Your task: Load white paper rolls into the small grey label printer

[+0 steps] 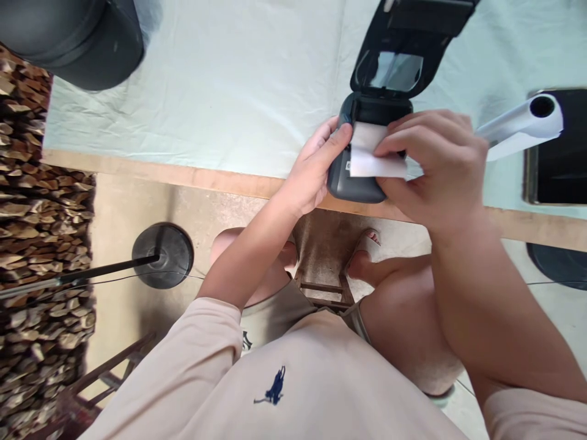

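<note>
A dark portable label printer [360, 190] sits at the table's near edge with its hinged lid [403, 46] raised away from me. My left hand [314, 162] grips the printer's left side, the thumb resting on its upper rim beside the paper. A strip of white paper [373, 164] lies across the opening and comes out over the printer's front. My right hand [435, 159] pinches this paper at its right side, fingers above and thumb below. The right fingers cover part of the printer's right side and inner compartment.
Right of the printer lies a white paper roll [518, 125], beside a dark-screened tablet or phone [559, 159]. A black container [101, 49] stands on the table's far left. Below are a round black stand base [162, 263] and stacked firewood [36, 263].
</note>
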### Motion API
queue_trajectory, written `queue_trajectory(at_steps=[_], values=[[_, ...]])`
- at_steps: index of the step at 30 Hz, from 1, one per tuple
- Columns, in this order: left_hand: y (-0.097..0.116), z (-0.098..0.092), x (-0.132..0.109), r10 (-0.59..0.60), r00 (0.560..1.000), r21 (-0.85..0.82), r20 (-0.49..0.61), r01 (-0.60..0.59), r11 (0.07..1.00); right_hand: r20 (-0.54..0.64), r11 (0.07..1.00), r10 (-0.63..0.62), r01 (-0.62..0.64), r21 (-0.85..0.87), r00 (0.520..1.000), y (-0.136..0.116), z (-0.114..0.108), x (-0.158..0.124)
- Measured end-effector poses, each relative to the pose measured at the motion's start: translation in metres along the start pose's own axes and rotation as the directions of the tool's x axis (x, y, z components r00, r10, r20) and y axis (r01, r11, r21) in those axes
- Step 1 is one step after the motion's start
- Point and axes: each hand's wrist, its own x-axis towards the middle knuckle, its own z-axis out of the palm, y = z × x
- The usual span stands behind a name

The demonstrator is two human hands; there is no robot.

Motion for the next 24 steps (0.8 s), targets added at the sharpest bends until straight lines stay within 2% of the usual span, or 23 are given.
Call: queue_trajectory(at_steps=[3, 6, 8, 10, 12, 13, 15, 16, 18, 20, 22, 24], values=[[0.001, -0.002, -0.002, 0.013, 0.999, -0.033, 0.046, -0.011, 0.999, 0.038, 1.000, -0.028, 0.028, 0.013, 0.999, -0.002, 0.002, -0.002], [0.003, -0.002, -0.004, 0.000, 0.999, 0.045, 0.053, -0.003, 0.999, 0.048, 0.994, -0.018, 0.013, 0.110, 0.999, -0.002, 0.001, -0.003], [0.004, -0.001, -0.005, -0.020, 0.999, 0.095, 0.027, 0.017, 0.995, -0.055, 0.972, 0.104, -0.089, 0.219, 0.993, -0.001, 0.001, -0.003], [0.004, -0.001, -0.006, -0.043, 0.999, 0.130, 0.009, 0.042, 0.991, -0.180, 0.923, 0.279, -0.211, 0.323, 0.943, 0.003, 0.004, -0.002], [0.004, -0.001, -0.006, -0.056, 0.998, 0.159, 0.001, 0.055, 0.986, -0.202, 0.868, 0.388, -0.283, 0.409, 0.899, 0.008, 0.008, 0.001], [0.004, -0.001, -0.006, -0.061, 0.998, 0.166, 0.005, 0.060, 0.984, -0.153, 0.823, 0.421, -0.306, 0.479, 0.894, 0.012, 0.010, 0.003], [0.004, -0.003, -0.006, -0.062, 0.998, 0.171, 0.015, 0.059, 0.984, -0.010, 0.658, 0.505, -0.377, 0.652, 0.863, 0.018, 0.012, 0.007], [0.004, -0.004, -0.006, -0.057, 0.998, 0.172, 0.019, 0.053, 0.984, 0.045, 0.548, 0.557, -0.408, 0.730, 0.829, 0.020, 0.013, 0.009], [0.003, -0.007, -0.005, -0.044, 0.999, 0.176, 0.026, 0.039, 0.984, 0.115, 0.318, 0.680, -0.433, 0.844, 0.724, 0.021, 0.012, 0.012], [0.001, -0.009, -0.004, -0.034, 0.998, 0.180, 0.044, 0.025, 0.983, 0.158, 0.174, 0.758, -0.430, 0.886, 0.633, 0.019, 0.012, 0.013], [0.000, -0.011, -0.003, -0.026, 0.997, 0.180, 0.067, 0.013, 0.984, 0.250, 0.082, 0.752, -0.463, 0.883, 0.610, 0.014, 0.014, 0.012], [-0.001, -0.011, -0.003, -0.007, 0.996, 0.165, 0.084, -0.007, 0.986, 0.352, 0.037, 0.685, -0.513, 0.858, 0.638, 0.007, 0.017, 0.010]])
